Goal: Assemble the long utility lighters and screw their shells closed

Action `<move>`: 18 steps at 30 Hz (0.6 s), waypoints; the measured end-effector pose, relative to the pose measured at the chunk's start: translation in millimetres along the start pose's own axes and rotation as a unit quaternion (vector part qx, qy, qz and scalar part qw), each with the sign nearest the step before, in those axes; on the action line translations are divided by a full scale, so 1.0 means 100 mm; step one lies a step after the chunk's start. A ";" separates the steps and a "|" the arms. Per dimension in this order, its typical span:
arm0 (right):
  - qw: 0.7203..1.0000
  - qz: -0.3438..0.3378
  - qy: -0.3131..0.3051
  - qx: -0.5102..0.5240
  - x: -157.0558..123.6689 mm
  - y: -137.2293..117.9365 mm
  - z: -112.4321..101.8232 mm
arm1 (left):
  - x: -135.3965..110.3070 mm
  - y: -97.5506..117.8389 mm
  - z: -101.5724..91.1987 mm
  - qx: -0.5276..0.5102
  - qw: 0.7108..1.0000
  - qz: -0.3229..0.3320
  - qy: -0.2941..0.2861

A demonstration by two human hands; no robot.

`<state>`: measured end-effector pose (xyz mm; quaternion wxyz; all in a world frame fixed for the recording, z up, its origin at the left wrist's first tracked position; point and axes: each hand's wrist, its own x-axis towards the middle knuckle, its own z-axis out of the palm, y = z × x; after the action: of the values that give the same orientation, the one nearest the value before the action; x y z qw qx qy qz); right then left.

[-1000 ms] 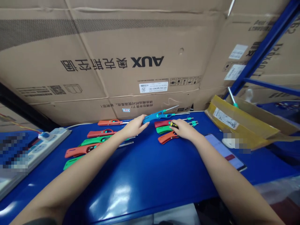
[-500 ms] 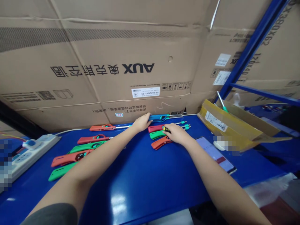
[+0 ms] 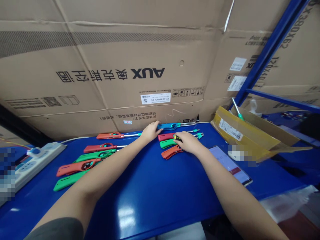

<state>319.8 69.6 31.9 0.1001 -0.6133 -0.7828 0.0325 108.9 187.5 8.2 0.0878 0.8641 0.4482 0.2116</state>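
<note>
My left hand (image 3: 150,131) is closed at the handle end of a blue long-necked lighter (image 3: 166,126), which lies by the cardboard with its metal neck pointing right. My right hand (image 3: 189,142) is wrapped round a tool with a black-and-yellow handle (image 3: 177,137); the rest of the tool is hidden. Below that hand lie a red lighter (image 3: 165,137), a green lighter (image 3: 166,143) and an orange lighter (image 3: 170,152), partly covered by it. Several more lighters, among them an orange-red one (image 3: 75,167), lie on the left near my left forearm.
A large cardboard sheet (image 3: 112,50) stands behind the blue table (image 3: 155,196). On the left is a white power strip (image 3: 41,163). To the right lie a phone-like screen (image 3: 230,165) and an open yellow-taped box (image 3: 250,140), beside a blue metal post (image 3: 272,50).
My left hand and the blue lighter have shifted very slightly left. My right hand stays almost where it was, holding the same handle.
</note>
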 end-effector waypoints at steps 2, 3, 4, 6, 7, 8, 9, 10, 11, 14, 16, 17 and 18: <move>1.000 -0.004 0.001 0.001 0.00 0.01 0.01 | -0.01 0.01 -0.01 0.001 1.000 -0.006 0.001; 1.000 -0.006 0.002 0.001 0.00 0.01 0.01 | -0.01 0.01 -0.01 0.003 1.000 -0.009 0.001; 1.000 -0.007 0.003 0.001 0.00 0.01 0.01 | -0.02 0.02 -0.02 0.005 1.000 -0.011 0.001; 1.000 -0.008 0.007 0.001 0.00 0.01 0.01 | -0.03 0.03 -0.04 0.009 1.000 -0.010 0.006; 1.000 -0.008 0.009 0.001 0.00 0.01 0.01 | -0.04 0.04 -0.06 0.012 1.000 -0.008 0.010; 1.000 -0.008 0.012 0.002 0.00 0.01 0.02 | -0.06 0.05 -0.08 0.014 1.000 -0.002 0.015; 1.000 -0.009 0.015 0.004 0.00 0.01 0.02 | -0.08 0.06 -0.10 0.016 1.000 0.008 0.020; 1.000 -0.011 0.018 0.006 0.00 0.00 0.02 | -0.10 0.08 -0.12 0.017 0.999 0.022 0.021; 1.000 -0.013 0.022 0.010 0.00 0.00 0.02 | -0.13 0.09 -0.14 0.017 0.999 0.041 0.016; 0.999 -0.019 0.041 0.029 0.01 -0.02 -0.01 | -0.22 0.14 -0.18 0.011 0.993 0.116 -0.031; 0.997 -0.019 0.058 0.044 0.01 -0.03 -0.05 | -0.26 0.16 -0.16 0.008 0.987 0.150 -0.065; 0.996 -0.018 0.065 0.052 0.00 -0.02 -0.07 | -0.26 0.17 -0.15 0.007 0.984 0.157 -0.077; 0.996 -0.018 0.068 0.060 -0.01 -0.02 -0.11 | -0.26 0.18 -0.13 0.006 0.983 0.159 -0.088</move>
<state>320.1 67.2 42.6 0.1904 -0.5929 -0.7817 0.0354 102.8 155.3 18.1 0.0872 0.9399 0.2972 0.1439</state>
